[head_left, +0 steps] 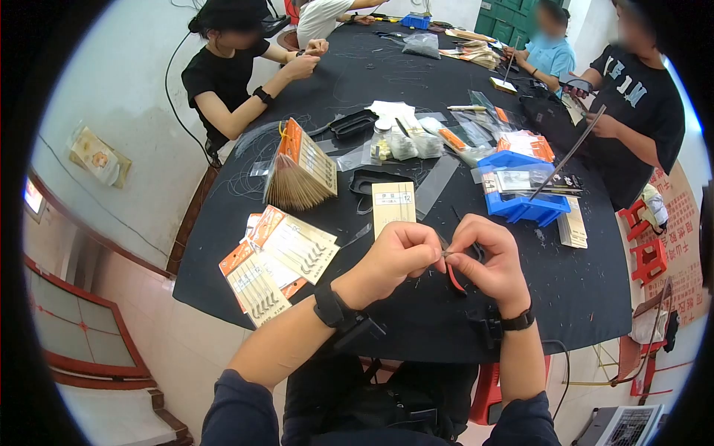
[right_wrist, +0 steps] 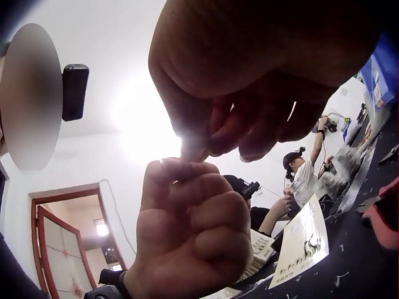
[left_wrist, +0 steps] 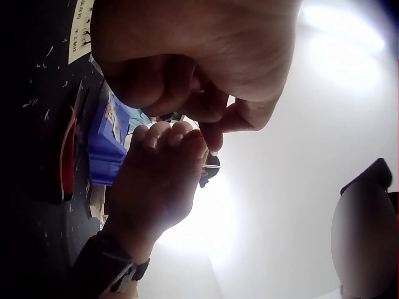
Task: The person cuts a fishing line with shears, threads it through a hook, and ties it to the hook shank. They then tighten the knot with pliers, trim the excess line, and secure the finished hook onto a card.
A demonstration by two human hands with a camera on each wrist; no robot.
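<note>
Tiny piece (head_left: 446,253), too small to make out, and it's right at the meeting point of two sets of fingertips, up above the near edge of the black table (head_left: 573,297)! Left hand (head_left: 405,259) has its fingers curled in tight, thumb pressed against the forefinger, pinching the piece from its side. Right hand (head_left: 487,256) comes in opposite, thumb and forefinger closed to a pinch on the same little thing, the two hands touching or very nearly so; the wrist views are too dark at the fingertips to settle it.

Just below them, a red-handled tool (head_left: 456,281) lies on the cloth, partly covered by the right hand. Directly beyond the left hand sits a pale card (head_left: 393,202) with dark lettering, its lower edge hidden by that hand. Off to the left, orange-topped hook cards (head_left: 299,249) overlap one another, rows of dark hooks showing, and behind them a thick card bundle (head_left: 301,178) stands fanned out. Over to the right, a blue tray (head_left: 526,212) holds packets and cards. Farther up the table, a person in black (head_left: 234,70) works with both hands raised, while across from them a person in a lettered T-shirt (head_left: 632,97) holds a dark item.
</note>
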